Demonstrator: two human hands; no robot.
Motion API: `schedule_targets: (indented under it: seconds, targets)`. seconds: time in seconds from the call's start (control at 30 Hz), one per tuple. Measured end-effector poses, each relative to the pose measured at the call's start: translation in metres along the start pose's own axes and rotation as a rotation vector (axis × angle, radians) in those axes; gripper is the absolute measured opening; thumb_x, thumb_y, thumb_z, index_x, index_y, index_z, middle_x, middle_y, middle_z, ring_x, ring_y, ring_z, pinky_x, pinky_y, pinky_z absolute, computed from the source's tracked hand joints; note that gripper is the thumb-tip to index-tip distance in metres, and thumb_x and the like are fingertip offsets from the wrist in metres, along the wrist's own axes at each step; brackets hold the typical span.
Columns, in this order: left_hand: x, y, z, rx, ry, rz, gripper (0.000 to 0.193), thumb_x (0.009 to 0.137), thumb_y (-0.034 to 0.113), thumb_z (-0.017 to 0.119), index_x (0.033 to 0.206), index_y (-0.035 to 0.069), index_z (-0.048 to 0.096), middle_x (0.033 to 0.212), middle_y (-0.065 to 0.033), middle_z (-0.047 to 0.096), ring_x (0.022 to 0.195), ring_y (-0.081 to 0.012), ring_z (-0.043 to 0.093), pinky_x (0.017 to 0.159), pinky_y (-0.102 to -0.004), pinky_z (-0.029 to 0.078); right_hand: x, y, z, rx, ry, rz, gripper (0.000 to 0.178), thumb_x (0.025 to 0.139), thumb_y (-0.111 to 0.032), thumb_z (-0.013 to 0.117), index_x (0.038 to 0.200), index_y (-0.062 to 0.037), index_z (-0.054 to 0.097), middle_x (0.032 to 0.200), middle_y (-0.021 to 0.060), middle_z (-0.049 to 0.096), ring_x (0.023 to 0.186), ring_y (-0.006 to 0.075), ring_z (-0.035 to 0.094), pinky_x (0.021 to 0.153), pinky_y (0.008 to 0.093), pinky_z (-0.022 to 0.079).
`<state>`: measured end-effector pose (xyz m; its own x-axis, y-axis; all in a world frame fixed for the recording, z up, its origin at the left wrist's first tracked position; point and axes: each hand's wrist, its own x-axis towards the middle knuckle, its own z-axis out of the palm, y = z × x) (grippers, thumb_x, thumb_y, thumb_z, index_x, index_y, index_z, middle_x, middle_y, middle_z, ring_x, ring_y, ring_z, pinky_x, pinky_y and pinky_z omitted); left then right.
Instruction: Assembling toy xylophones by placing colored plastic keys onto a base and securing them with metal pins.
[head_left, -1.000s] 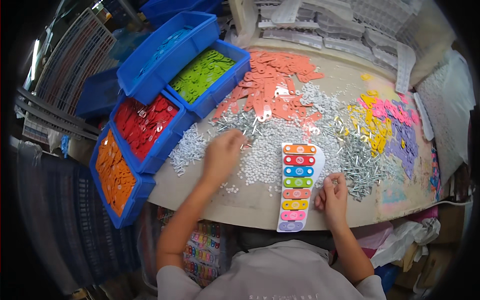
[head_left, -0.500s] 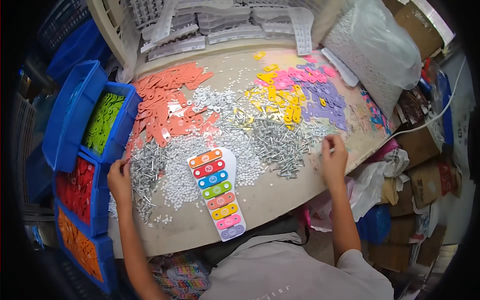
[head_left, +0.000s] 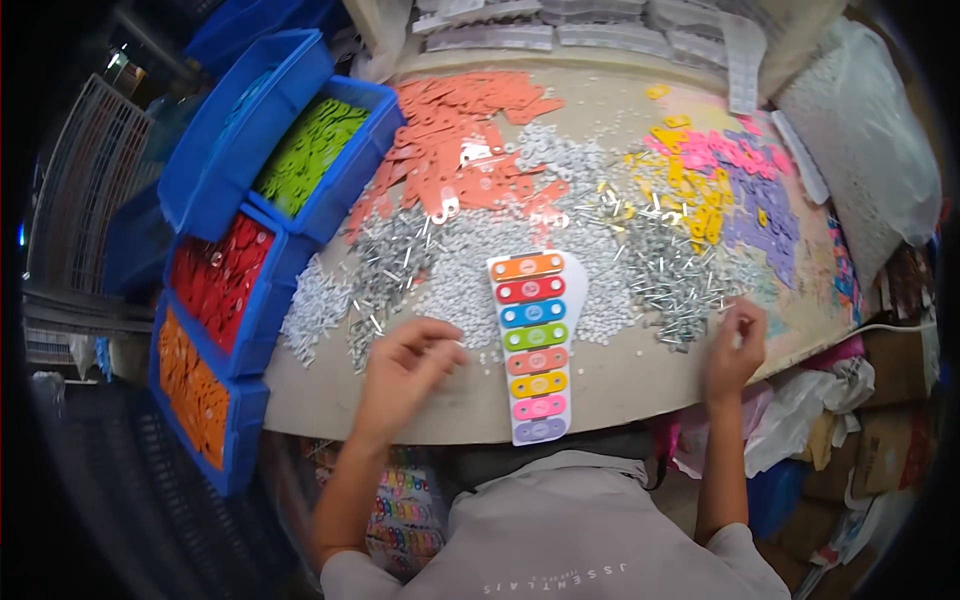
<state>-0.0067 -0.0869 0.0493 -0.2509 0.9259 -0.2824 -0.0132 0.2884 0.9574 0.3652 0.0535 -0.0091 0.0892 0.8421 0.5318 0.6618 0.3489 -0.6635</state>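
A toy xylophone (head_left: pixel 539 362) with a white base and a row of coloured bars lies in front of me, narrow end toward my body. White dots show at the ends of its upper bars; the lower bars show dark holes. My left hand (head_left: pixel 405 372) hovers just left of it, fingers bent and drawn together; whatever they pinch is too small to see. My right hand (head_left: pixel 737 350) is closed in a pinch beside the right-hand pile of metal nails (head_left: pixel 672 290), its contents hidden. Small white washers (head_left: pixel 455 290) spread around the xylophone's upper end.
Blue bins at left hold green (head_left: pixel 312 150), red (head_left: pixel 215 285) and orange bars (head_left: pixel 190 385). Coral bars (head_left: pixel 455 150) cover the back left; yellow (head_left: pixel 705 195), pink (head_left: pixel 720 155) and purple bars (head_left: pixel 765 225) the right. A bulging clear bag (head_left: pixel 865 130) stands at the back right.
My left hand has come from the left nail pile over toward the xylophone. My right hand stays by the right-hand nails. The whole view has shifted, with things appearing farther right.
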Motion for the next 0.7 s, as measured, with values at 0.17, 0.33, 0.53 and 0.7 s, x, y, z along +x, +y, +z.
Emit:
schedule_targets:
  seconds: [0.17,0.33,0.53,0.7]
  targets:
    - [-0.01,-0.029,0.026,-0.319,-0.166,-0.169,0.015,0.096,0.005,0.064,0.107,-0.004,0.068,0.086,-0.0123,0.074,0.07,-0.0089,0.066,0.057,-0.0211,0.051,-0.041,-0.09,0.036,0.268,-0.44,-0.502,0.024,0.075,0.011,0.071,0.092,-0.0024,0.061,0.099,0.0139,0.068,0.094,0.0322,0.064,0.083,0.042,0.051]
    - [-0.006,-0.044,0.033,-0.398,-0.165,-0.158,0.013,0.096,0.002,0.065,0.106,-0.006,0.068,0.085,-0.0104,0.073,0.068,-0.0079,0.064,0.055,-0.0197,0.05,-0.043,-0.104,0.062,0.272,-0.495,-0.538,0.025,0.073,0.006,0.076,0.093,-0.0019,0.063,0.099,0.0113,0.068,0.092,0.0317,0.063,0.08,0.0402,0.051]
    - [0.0,-0.051,0.039,-0.374,-0.131,-0.188,0.013,0.096,0.003,0.065,0.106,-0.005,0.068,0.083,-0.0084,0.072,0.068,-0.0058,0.063,0.053,-0.0175,0.048,-0.041,-0.106,0.066,0.214,-0.501,-0.618,0.024,0.072,0.001,0.076,0.092,-0.0026,0.064,0.099,0.0072,0.067,0.092,0.027,0.063,0.08,0.0376,0.052]
    - [0.003,-0.048,0.041,-0.304,-0.144,-0.211,0.016,0.097,0.006,0.066,0.109,-0.004,0.065,0.083,-0.0066,0.071,0.067,-0.0048,0.061,0.054,-0.0169,0.047,-0.043,-0.104,0.065,0.219,-0.549,-0.626,0.024,0.072,0.001,0.077,0.092,-0.0033,0.065,0.1,0.0085,0.067,0.093,0.0285,0.062,0.081,0.0385,0.052]
